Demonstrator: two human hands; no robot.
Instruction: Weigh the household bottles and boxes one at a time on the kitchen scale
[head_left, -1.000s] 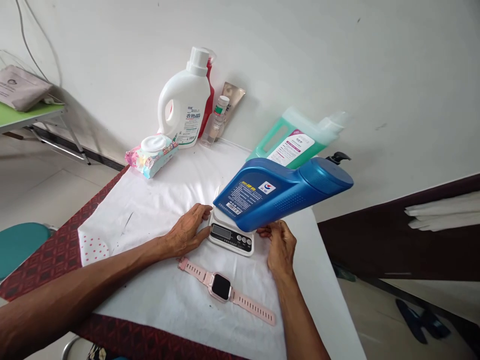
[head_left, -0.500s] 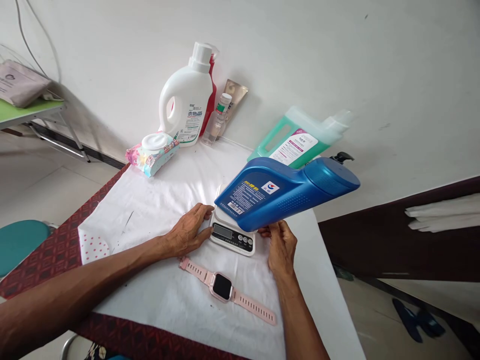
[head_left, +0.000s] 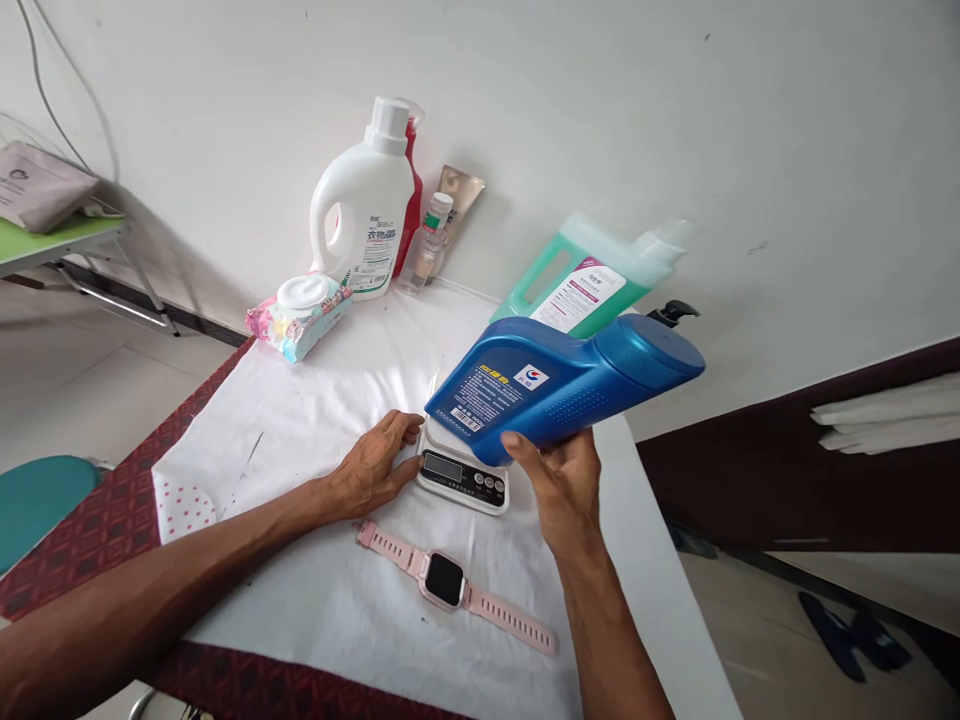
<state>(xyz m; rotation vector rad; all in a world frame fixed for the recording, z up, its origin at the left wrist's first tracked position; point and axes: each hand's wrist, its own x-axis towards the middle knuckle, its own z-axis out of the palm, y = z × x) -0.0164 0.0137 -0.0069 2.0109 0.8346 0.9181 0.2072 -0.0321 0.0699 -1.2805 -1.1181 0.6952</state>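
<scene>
Right hand [head_left: 566, 490] curled around blue bottle [head_left: 517, 385]; left hand [head_left: 379, 462] half-open at scale [head_left: 461, 480]. Bottle likely heavy, stiff, slick; grip neck [head_left: 583, 375].

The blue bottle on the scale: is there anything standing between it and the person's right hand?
Nothing visible does: the right hand is at the blue bottle, its thumb overlapping the lower edge. The green bottle is behind, and the pink watch lies nearer the viewer.
</scene>
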